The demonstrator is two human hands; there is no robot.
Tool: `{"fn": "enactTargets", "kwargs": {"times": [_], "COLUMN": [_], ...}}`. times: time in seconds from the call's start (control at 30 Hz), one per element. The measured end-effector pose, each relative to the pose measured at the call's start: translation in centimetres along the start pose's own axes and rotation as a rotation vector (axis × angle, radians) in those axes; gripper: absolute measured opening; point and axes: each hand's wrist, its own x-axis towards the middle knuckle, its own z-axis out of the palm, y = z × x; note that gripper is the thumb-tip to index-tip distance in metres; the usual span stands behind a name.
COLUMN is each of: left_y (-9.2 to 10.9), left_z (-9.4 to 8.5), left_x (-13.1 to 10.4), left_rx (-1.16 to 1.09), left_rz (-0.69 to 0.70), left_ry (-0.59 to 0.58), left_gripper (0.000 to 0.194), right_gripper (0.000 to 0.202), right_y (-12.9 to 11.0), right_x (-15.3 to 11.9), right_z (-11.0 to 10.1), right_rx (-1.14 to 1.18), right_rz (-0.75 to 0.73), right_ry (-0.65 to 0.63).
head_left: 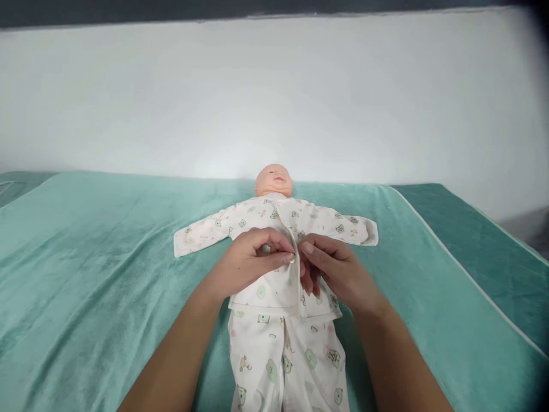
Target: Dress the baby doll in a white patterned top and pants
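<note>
One white, cartoon-print doll shirt point(278, 289)

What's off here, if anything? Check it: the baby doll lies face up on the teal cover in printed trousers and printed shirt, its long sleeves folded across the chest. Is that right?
Not quite: the head view shows the long sleeves spread out to either side, not folded. The baby doll does lie face up on the teal cover in printed trousers and printed shirt.

Head cam, facing fwd + down, fairly near — over dressed doll point(274, 297), twd wall point(274, 97)
</note>
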Motion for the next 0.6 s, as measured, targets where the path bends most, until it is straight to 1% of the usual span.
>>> {"fn": "enactTargets", "kwargs": {"times": [0.1,0.17,0.23,0.33,0.5,0.6], "left_y": [-0.22,-0.33,-0.35,-0.15,0.21,-0.1], "left_z": [-0.08,-0.16,-0.21,-0.14,0.19,0.02], "left_x": [0.03,0.03,0.01,-0.06,-0.11,-0.04], "left_rx": [-0.02,-0.042,-0.073,-0.089,-0.034,-0.114], "left_rz": [-0.004,-0.004,-0.001,-0.014,-0.046,-0.041], "left_ry": [-0.009,-0.014,-0.026,-0.039,-0.001,-0.007], "left_gripper": [0.012,0.013,0.014,0.017,0.017,0.016], "right_gripper": [0.019,0.011,0.012,0.016,0.017,0.019], "right_y": [0.04,-0.04,-0.16,-0.31,-0.31,-0.2], "right_x": [0.04,0.02,-0.05,-0.19,-0.31,-0.3], "right_z": [-0.06,-0.11,-0.12,-0.04,0.13,0.06], "right_rx": [0.03,0.024,0.007,-0.058,-0.171,-0.167], "right_rz": [-0.021,-0.018,-0.002,0.028,0.049,0.061], "right_ry": [-0.027,-0.055,-0.078,-0.079,-0.048,-0.054]}}
